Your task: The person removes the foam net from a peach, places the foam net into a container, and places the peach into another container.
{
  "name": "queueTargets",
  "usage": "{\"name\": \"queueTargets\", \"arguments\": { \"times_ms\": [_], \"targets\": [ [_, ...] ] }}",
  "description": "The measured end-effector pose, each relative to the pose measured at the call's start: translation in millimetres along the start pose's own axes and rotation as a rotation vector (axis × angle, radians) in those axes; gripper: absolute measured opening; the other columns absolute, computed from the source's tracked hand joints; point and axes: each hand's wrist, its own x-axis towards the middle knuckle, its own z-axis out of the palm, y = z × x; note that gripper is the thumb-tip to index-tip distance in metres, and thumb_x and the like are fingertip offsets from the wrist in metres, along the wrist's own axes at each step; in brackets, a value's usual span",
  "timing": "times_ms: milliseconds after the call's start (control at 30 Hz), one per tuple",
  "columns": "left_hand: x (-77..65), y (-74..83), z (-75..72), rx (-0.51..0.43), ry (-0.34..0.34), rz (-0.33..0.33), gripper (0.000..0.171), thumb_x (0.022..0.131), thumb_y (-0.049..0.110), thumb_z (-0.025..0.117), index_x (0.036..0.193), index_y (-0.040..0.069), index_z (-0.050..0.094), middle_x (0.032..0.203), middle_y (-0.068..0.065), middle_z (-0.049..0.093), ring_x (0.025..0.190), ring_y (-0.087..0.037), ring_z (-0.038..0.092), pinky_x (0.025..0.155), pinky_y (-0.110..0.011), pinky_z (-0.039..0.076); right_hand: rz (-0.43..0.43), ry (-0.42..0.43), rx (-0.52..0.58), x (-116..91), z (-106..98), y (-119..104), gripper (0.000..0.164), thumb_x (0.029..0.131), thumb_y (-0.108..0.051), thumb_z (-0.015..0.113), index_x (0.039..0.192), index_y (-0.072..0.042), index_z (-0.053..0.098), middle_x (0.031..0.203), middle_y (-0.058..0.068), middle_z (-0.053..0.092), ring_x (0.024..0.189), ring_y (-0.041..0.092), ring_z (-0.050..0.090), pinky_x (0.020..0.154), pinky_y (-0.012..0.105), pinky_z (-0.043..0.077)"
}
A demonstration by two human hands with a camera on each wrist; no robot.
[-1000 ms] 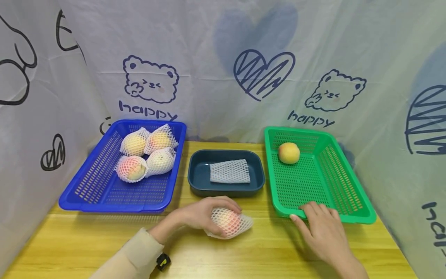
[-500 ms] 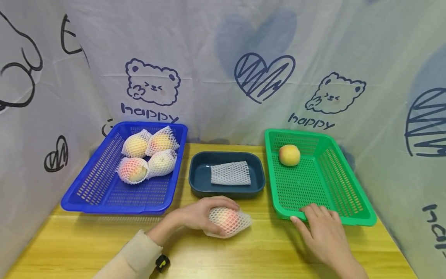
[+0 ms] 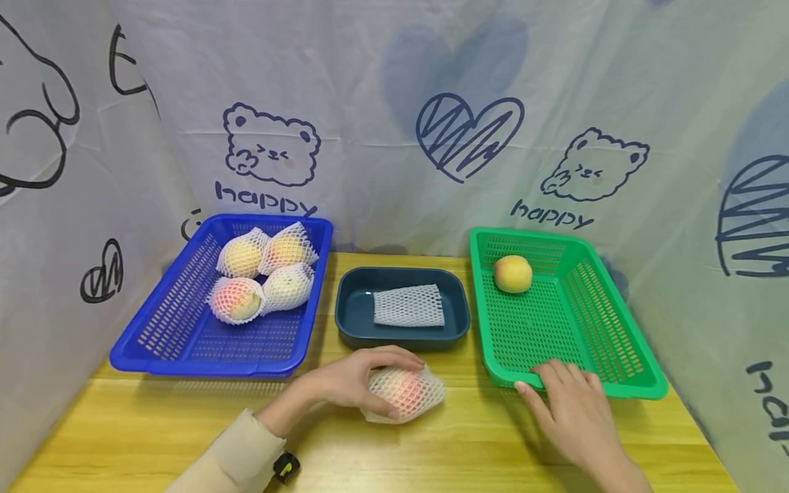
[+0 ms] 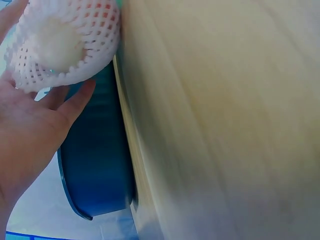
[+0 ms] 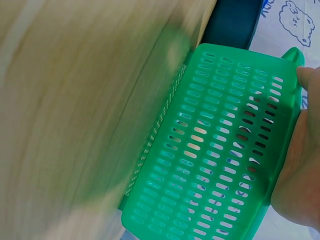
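My left hand [image 3: 351, 380] holds a peach in a white foam net sleeve [image 3: 409, 394] low over the table's middle, thumb on the near side and fingers over the far side. In the left wrist view the netted peach [image 4: 65, 42] shows its pale end through the sleeve's mouth. On the right, my right hand [image 3: 570, 411] grips the near rim of the green basket [image 3: 635, 390], fingers over it and thumb outside. A bare yellow peach [image 3: 513, 274] lies at that basket's back left. The right wrist view shows the basket's slotted outer wall [image 5: 135, 220] beside the hand.
A blue basket [image 3: 209, 368] stands at the left with several netted peaches [image 3: 236, 300] at its back. Between the baskets sits a dark blue tray [image 3: 403, 335] with a flat foam net sleeve [image 3: 409, 306] inside. A printed cloth [image 3: 382, 198] hangs behind and at both sides.
The left hand keeps hold of the netted peach almost in place. The right hand stays on the green basket's rim. The head view has shifted very slightly.
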Motion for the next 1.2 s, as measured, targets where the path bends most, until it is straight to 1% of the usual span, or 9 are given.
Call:
{"name": "queueTargets", "arguments": {
  "times_ms": [167, 367, 533, 633, 767, 933, 1033, 1100, 1200],
  "targets": [
    [-2.6, 3.2, -0.5, -0.013, 0.004, 0.009, 0.069, 0.083, 0.024, 0.089, 0.145, 0.02, 0.061, 0.151, 0.005, 0.054, 0.142, -0.016, 0.046, 0.119, -0.037, 0.035, -0.008, 0.01, -0.001, 0, 1, 0, 0.034, 0.104, -0.043, 0.061, 0.111, -0.01, 0.068, 0.107, 0.005, 0.067, 0.099, 0.031, 0.061, 0.083, 0.054, 0.044],
    [-5.0, 8.9, -1.0, -0.009, 0.006, -0.005, 0.069, 0.083, 0.021, 0.089, 0.146, 0.02, 0.061, 0.151, 0.008, 0.053, 0.142, -0.014, 0.045, 0.12, -0.037, 0.034, -0.006, 0.011, 0.002, 0, 1, 0, 0.034, 0.104, -0.042, 0.062, 0.111, -0.01, 0.068, 0.107, 0.005, 0.067, 0.099, 0.03, 0.061, 0.083, 0.055, 0.044],
    [-7.0, 11.1, -1.9, 0.027, 0.046, 0.073, 0.068, 0.083, 0.02, 0.088, 0.146, 0.015, 0.061, 0.152, 0.002, 0.054, 0.142, -0.018, 0.047, 0.12, -0.04, 0.036, -0.002, 0.002, -0.001, 0, 0, -1, 0.035, 0.104, -0.043, 0.061, 0.113, -0.01, 0.068, 0.109, 0.005, 0.067, 0.101, 0.031, 0.061, 0.084, 0.055, 0.044],
    [-10.5, 16.0, -3.2, 0.028, 0.091, 0.082, 0.069, 0.083, 0.02, 0.088, 0.146, 0.017, 0.06, 0.152, 0.005, 0.055, 0.143, -0.018, 0.047, 0.12, -0.041, 0.037, -0.005, 0.005, 0.0, 0, 1, 0, 0.034, 0.104, -0.042, 0.061, 0.112, -0.01, 0.068, 0.109, 0.005, 0.067, 0.101, 0.031, 0.061, 0.084, 0.055, 0.044],
    [-18.7, 27.7, -7.2, 0.014, 0.186, 0.075, 0.064, 0.087, 0.02, 0.085, 0.146, 0.02, 0.061, 0.15, 0.009, 0.056, 0.141, -0.016, 0.048, 0.117, -0.042, 0.04, -0.009, 0.017, 0.001, -1, 2, 0, 0.033, 0.104, -0.042, 0.062, 0.111, -0.011, 0.068, 0.108, 0.005, 0.067, 0.1, 0.031, 0.062, 0.083, 0.055, 0.044],
    [-33.7, 39.5, -16.8, 0.031, 0.358, 0.159, 0.053, 0.092, 0.01, 0.079, 0.142, 0.015, 0.063, 0.145, 0.003, 0.06, 0.136, -0.019, 0.053, 0.107, -0.044, 0.05, -0.008, 0.022, 0.008, -1, 2, 1, 0.034, 0.104, -0.043, 0.062, 0.112, -0.01, 0.068, 0.11, 0.005, 0.068, 0.102, 0.032, 0.062, 0.084, 0.056, 0.044],
    [-46.5, 42.0, -24.9, 0.088, 0.458, 0.212, 0.05, 0.091, 0.003, 0.078, 0.138, 0.014, 0.064, 0.14, -0.002, 0.062, 0.128, -0.02, 0.058, 0.1, -0.039, 0.054, -0.007, 0.028, 0.013, -2, 2, 0, 0.035, 0.104, -0.042, 0.062, 0.113, -0.01, 0.069, 0.111, 0.006, 0.068, 0.104, 0.033, 0.063, 0.085, 0.057, 0.044],
    [-57.3, 43.6, -31.2, 0.141, 0.516, 0.223, 0.049, 0.09, 0.0, 0.077, 0.136, 0.014, 0.065, 0.136, -0.004, 0.064, 0.121, -0.021, 0.061, 0.094, -0.035, 0.056, -0.008, 0.036, 0.016, -2, 3, 0, 0.035, 0.103, -0.042, 0.062, 0.113, -0.009, 0.069, 0.112, 0.007, 0.069, 0.104, 0.034, 0.063, 0.085, 0.058, 0.044],
    [-76.8, 46.6, -40.3, 0.219, 0.583, 0.196, 0.049, 0.09, -0.001, 0.078, 0.134, 0.017, 0.066, 0.132, -0.002, 0.065, 0.111, -0.018, 0.063, 0.088, -0.03, 0.056, -0.013, 0.05, 0.022, -2, 4, 0, 0.035, 0.103, -0.042, 0.063, 0.113, -0.009, 0.07, 0.111, 0.007, 0.069, 0.103, 0.034, 0.063, 0.085, 0.057, 0.044]
  ]
}}
